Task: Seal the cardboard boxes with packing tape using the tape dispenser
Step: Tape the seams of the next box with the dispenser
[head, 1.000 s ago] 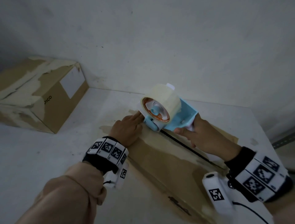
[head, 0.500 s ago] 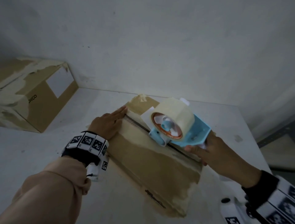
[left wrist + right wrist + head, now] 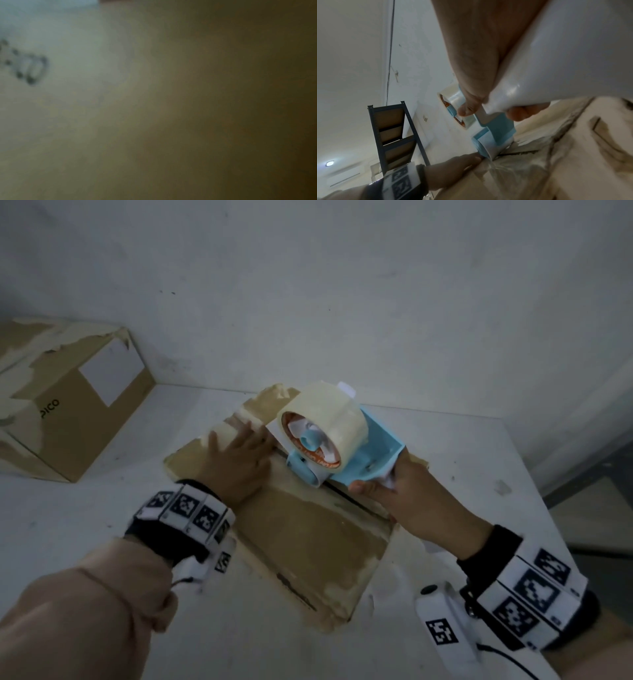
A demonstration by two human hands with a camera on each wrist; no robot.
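A flat cardboard box [image 3: 308,539] with torn, peeled facing lies on the white table [image 3: 68,518]. My right hand [image 3: 404,491] grips the handle of the blue tape dispenser [image 3: 370,460], which carries a roll of clear tape [image 3: 325,416]. Its roller end sits on the box's centre seam [image 3: 363,501]. In the right wrist view the dispenser [image 3: 494,134] lays clear tape on the seam [image 3: 518,152]. My left hand [image 3: 236,453] lies flat with spread fingers on the box top, right beside the dispenser's front. The left wrist view is a blur of cardboard.
A second, taller cardboard box [image 3: 68,405] with a white label and peeled facing stands at the far left against the wall. A white wall runs behind the table. A dark metal shelf rack [image 3: 393,135] stands by the wall. The table's right edge [image 3: 541,484] drops off.
My left hand has slid along the box top toward the dispenser and spread its fingers. The dispenser has come back toward the box's far end, its roller now down on the seam.
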